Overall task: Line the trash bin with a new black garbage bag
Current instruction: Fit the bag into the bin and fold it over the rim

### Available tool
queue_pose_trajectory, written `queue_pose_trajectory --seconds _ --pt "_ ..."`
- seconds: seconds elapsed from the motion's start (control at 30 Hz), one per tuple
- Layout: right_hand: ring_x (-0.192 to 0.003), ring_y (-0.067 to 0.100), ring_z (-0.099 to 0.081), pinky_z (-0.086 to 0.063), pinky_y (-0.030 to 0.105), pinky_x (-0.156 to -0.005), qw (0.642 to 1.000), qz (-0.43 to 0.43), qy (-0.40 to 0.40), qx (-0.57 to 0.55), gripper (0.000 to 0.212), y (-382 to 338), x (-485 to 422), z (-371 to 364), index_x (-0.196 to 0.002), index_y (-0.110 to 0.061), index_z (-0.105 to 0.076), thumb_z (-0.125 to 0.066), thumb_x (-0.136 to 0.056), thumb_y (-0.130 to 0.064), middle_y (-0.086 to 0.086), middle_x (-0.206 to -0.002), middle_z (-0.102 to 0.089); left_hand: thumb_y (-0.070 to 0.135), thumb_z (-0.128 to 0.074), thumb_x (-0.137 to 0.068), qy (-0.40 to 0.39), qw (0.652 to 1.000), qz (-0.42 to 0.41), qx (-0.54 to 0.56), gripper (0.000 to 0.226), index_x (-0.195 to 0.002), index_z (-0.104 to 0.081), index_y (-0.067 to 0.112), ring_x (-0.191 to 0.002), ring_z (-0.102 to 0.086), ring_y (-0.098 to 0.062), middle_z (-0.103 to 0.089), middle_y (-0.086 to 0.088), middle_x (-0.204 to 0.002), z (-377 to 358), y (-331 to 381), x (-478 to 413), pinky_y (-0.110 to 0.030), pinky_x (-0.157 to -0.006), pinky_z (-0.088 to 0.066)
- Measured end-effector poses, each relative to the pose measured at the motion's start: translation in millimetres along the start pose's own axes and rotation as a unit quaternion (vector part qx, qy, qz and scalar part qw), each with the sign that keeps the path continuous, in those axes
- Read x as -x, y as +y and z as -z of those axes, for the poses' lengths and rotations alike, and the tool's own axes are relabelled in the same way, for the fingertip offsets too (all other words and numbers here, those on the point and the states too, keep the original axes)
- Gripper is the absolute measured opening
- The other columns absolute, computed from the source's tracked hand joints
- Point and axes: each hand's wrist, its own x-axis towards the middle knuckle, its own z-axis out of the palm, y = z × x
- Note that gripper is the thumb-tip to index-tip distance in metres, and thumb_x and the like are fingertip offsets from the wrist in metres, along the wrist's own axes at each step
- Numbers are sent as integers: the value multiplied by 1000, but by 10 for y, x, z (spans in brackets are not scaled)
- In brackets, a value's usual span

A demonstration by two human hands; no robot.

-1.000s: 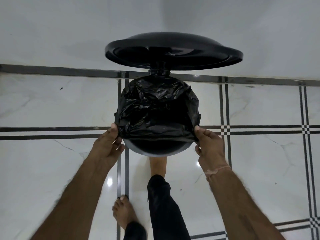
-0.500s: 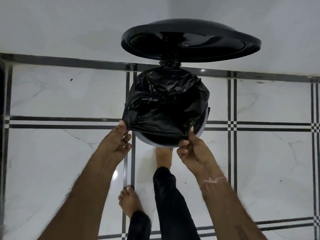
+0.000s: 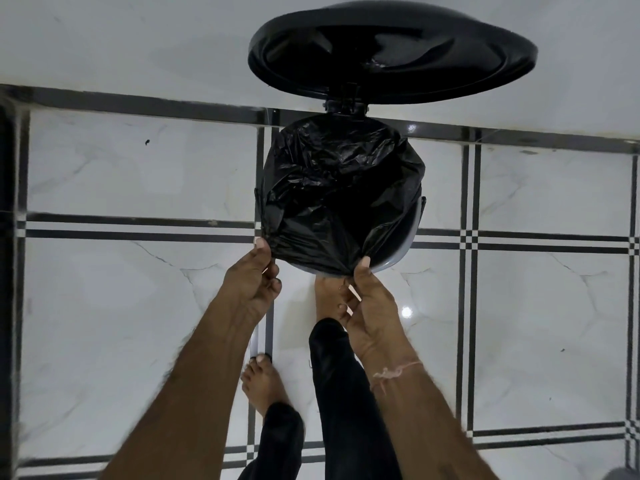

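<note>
A crinkled black garbage bag (image 3: 337, 192) is spread over the mouth of a round pedal bin whose grey rim (image 3: 403, 252) shows at the near right. The bin's black lid (image 3: 391, 51) stands open against the white wall. My left hand (image 3: 254, 277) pinches the bag's edge at the near-left side of the rim. At the near-front of the rim my right hand (image 3: 369, 303) pinches the bag's edge between thumb and fingers. One bare foot (image 3: 327, 294) is planted just under the bin's front.
The floor is glossy white marble tile (image 3: 536, 306) with black inlay lines. A white wall (image 3: 138, 46) rises right behind the bin. My other bare foot (image 3: 263, 382) stands back on the floor. A dark strip (image 3: 7, 271) runs down the far left edge.
My right hand slid from the bin's right side round to the near-front of the rim, gathering the bag edge. The left hand stayed at the near-left edge. The view shifted left.
</note>
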Motion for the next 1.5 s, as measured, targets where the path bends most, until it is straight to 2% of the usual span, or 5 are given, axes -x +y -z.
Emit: queue_pose_trajectory --seconds 0.17,0.83,1.07,1.3,1.5 --pt "-56 8 -31 -21 23 -49 998 35 15 46 29 16 16 -142 -78 -23 -57 -71 -94 -42 -4 -69 -40 26 -65 -97 3 1000 1 6 13 -86 -62 20 -55 -53 -3 -57 5 -72 39 -74 -11 -17 -43 -43" --pt "-109 25 -69 -65 27 -79 975 3 -41 -218 45 469 -406 175 -125 -2 -66 -70 -84 -21 10 -114 -73 8 -56 -101 -32 982 107 152 26 -80 -62 22 -47 -53 -2 -65 9 -64 -62 -351 -317 -14 -38 -35" --pt "-119 30 -58 -63 26 -73 953 -7 -8 -304 46 326 -412 146 -127 -10 -57 -71 -83 -16 16 -128 -60 44 -62 -96 -21 983 -16 179 28 -103 -73 19 -79 -72 -7 -76 6 -94 -76 -306 -239 -23 -74 -58" --pt "-96 18 -72 -64 39 -84 943 296 149 28 22 -46 -181 -3 -119 -5 -63 -69 -98 -9 -3 -110 -62 34 -64 -97 47 996 -59 53 21 -111 -64 19 -87 -59 -12 -68 3 -103 -185 -85 -70 -23 -76 -50" --pt "-92 -8 -59 -50 27 -91 859 313 281 291 15 -268 -420 19 -105 -22 -74 -75 -93 -33 -4 -123 -62 35 -63 -98 75 996 -41 40 21 -112 -66 19 -76 -50 -11 -65 2 -102 -207 -31 -64 -23 -68 -46"
